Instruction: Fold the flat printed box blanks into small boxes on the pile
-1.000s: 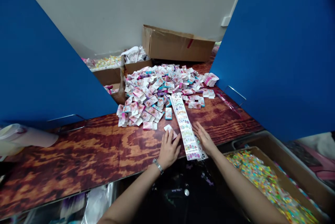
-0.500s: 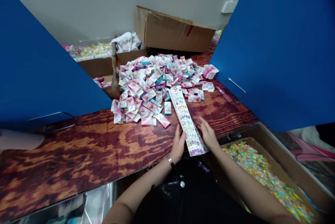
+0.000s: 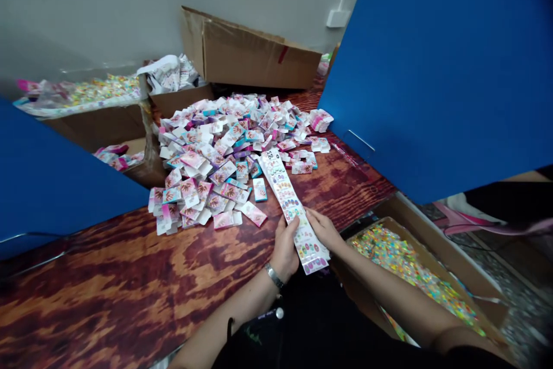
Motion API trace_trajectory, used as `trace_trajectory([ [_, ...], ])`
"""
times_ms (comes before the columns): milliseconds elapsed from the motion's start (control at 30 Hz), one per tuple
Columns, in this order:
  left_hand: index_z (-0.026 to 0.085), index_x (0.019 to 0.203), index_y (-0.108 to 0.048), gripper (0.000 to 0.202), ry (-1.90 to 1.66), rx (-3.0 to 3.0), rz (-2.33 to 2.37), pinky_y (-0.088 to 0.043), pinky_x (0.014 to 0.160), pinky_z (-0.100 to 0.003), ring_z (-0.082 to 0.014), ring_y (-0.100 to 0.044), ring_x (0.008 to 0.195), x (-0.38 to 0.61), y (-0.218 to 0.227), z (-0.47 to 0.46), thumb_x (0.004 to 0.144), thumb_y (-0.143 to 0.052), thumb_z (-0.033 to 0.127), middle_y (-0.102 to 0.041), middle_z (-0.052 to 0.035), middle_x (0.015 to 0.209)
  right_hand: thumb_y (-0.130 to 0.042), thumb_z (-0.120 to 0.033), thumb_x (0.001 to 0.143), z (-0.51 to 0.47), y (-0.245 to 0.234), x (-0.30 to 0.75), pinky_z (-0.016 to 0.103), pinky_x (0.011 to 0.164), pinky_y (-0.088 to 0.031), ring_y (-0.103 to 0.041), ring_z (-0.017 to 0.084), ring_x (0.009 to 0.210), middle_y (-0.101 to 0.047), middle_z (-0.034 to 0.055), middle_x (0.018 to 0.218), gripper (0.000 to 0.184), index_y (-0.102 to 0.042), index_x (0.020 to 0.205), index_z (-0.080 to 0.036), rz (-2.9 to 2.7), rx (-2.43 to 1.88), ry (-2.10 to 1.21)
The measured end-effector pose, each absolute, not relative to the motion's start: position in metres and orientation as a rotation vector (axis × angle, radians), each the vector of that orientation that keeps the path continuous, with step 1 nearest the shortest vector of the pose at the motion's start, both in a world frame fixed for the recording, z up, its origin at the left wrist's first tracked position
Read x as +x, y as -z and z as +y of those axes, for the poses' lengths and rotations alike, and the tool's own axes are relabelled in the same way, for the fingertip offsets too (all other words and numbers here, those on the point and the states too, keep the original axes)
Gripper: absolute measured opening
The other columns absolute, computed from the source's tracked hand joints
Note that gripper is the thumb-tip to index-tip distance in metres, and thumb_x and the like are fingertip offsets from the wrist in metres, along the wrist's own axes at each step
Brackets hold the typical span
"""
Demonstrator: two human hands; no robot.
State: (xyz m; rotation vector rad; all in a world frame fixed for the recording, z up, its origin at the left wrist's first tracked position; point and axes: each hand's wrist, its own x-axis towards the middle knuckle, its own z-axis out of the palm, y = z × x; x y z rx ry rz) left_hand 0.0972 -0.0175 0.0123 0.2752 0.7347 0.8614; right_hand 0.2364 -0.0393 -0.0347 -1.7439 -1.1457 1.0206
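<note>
Paper strip [image 3: 280, 185] pinched along both edges by my left hand [image 3: 285, 251] and right hand [image 3: 323, 229], its long axis pointing to 11 o'clock toward the card pile [image 3: 211, 156].
</note>
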Motion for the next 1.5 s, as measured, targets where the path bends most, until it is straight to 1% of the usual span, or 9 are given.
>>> trace_trajectory([
  [233, 0.017, 0.114, -0.056, 0.048, -0.824, 0.293, 0.738, -0.050, 0.092, -0.042, -0.0261, -0.066, 0.097, 0.110, -0.015, -0.042, 0.072, -0.075, 0.033, -0.068, -0.0097, 0.108, -0.044, -0.054, 0.091, -0.058, 0.034, 0.256, 0.043, 0.098, -0.047, -0.061, 0.026, 0.112, -0.066, 0.0046, 0.121, 0.047, -0.062, 0.123, -0.024, -1.165, -1.732, -1.064],
  [433, 0.021, 0.123, -0.051, 0.054, -0.908, 0.485, 0.895, -0.048, 0.095, -0.036, -0.0252, -0.061, 0.112, 0.111, 0.000, -0.055, 0.075, -0.073, 0.033, -0.061, -0.0099, 0.126, -0.039, -0.050, 0.093, -0.058, 0.029, 0.259, 0.043, 0.102, -0.041, -0.056, 0.027, 0.117, -0.062, 0.0081, 0.126, 0.048, -0.056, 0.129, -0.024, -1.473, -1.903, -0.790],
  [533, 0.020, 0.123, -0.050, 0.056, -0.896, 0.465, 0.870, -0.050, 0.093, -0.039, -0.0260, -0.063, 0.108, 0.116, -0.003, -0.051, 0.075, -0.073, 0.037, -0.062, -0.0115, 0.123, -0.033, -0.045, 0.095, -0.053, 0.025, 0.256, 0.042, 0.099, -0.042, -0.057, 0.027, 0.113, -0.062, 0.0121, 0.122, 0.048, -0.055, 0.129, -0.020, -1.557, -1.974, -0.746],
  [667, 0.021, 0.121, -0.050, 0.056, -0.898, 0.421, 0.870, -0.049, 0.094, -0.040, -0.0264, -0.064, 0.107, 0.119, -0.007, -0.044, 0.072, -0.074, 0.036, -0.063, -0.0111, 0.123, -0.029, -0.041, 0.096, -0.049, 0.023, 0.249, 0.038, 0.095, -0.044, -0.059, 0.025, 0.108, -0.064, 0.0115, 0.114, 0.045, -0.057, 0.125, -0.021, -1.593, -1.968, -0.784],
  [900, 0.019, 0.116, -0.053, 0.052, -0.829, 0.435, 0.894, -0.051, 0.090, -0.039, -0.0274, -0.066, 0.102, 0.096, -0.013, -0.030, 0.071, -0.075, 0.032, -0.066, -0.0117, 0.117, -0.027, -0.039, 0.097, -0.042, 0.024, 0.224, 0.040, 0.099, -0.042, -0.057, 0.027, 0.114, -0.060, 0.0169, 0.121, 0.050, -0.053, 0.131, -0.013, -1.582, -2.017, -0.794],
  [1100, 0.017, 0.112, -0.058, 0.050, -0.774, 0.495, 0.903, -0.052, 0.086, -0.039, -0.0261, -0.068, 0.094, 0.078, -0.020, -0.016, 0.069, -0.077, 0.030, -0.069, -0.0108, 0.110, -0.034, -0.039, 0.096, -0.031, 0.015, 0.219, 0.039, 0.098, -0.043, -0.057, 0.026, 0.113, -0.063, 0.0149, 0.118, 0.046, -0.055, 0.129, -0.014, -1.594, -1.936, -0.879],
  [1300, 0.018, 0.111, -0.058, 0.046, -0.794, 0.478, 0.908, -0.050, 0.087, -0.039, -0.0240, -0.066, 0.092, 0.080, -0.014, -0.018, 0.069, -0.076, 0.028, -0.068, -0.0096, 0.109, -0.043, -0.045, 0.093, -0.042, 0.022, 0.260, 0.042, 0.103, -0.041, -0.055, 0.024, 0.120, -0.060, 0.0087, 0.128, 0.043, -0.055, 0.129, -0.023, -1.419, -1.753, -0.870],
  [1433, 0.018, 0.109, -0.057, 0.046, -0.828, 0.437, 0.922, -0.049, 0.088, -0.038, -0.0229, -0.065, 0.092, 0.093, -0.008, -0.021, 0.068, -0.076, 0.028, -0.068, -0.0078, 0.106, -0.029, -0.052, 0.096, -0.052, 0.044, 0.258, 0.039, 0.093, -0.050, -0.063, 0.021, 0.107, -0.064, 0.0091, 0.122, 0.051, -0.052, 0.130, -0.022, -1.124, -1.684, -0.978],
  [1500, 0.018, 0.110, -0.056, 0.047, -0.837, 0.441, 0.923, -0.049, 0.088, -0.037, -0.0224, -0.065, 0.093, 0.099, -0.007, -0.024, 0.068, -0.076, 0.028, -0.068, -0.0077, 0.106, -0.026, -0.054, 0.096, -0.054, 0.047, 0.254, 0.038, 0.092, -0.050, -0.062, 0.020, 0.109, -0.064, 0.0086, 0.122, 0.053, -0.053, 0.130, -0.022, -1.145, -1.705, -0.994],
])
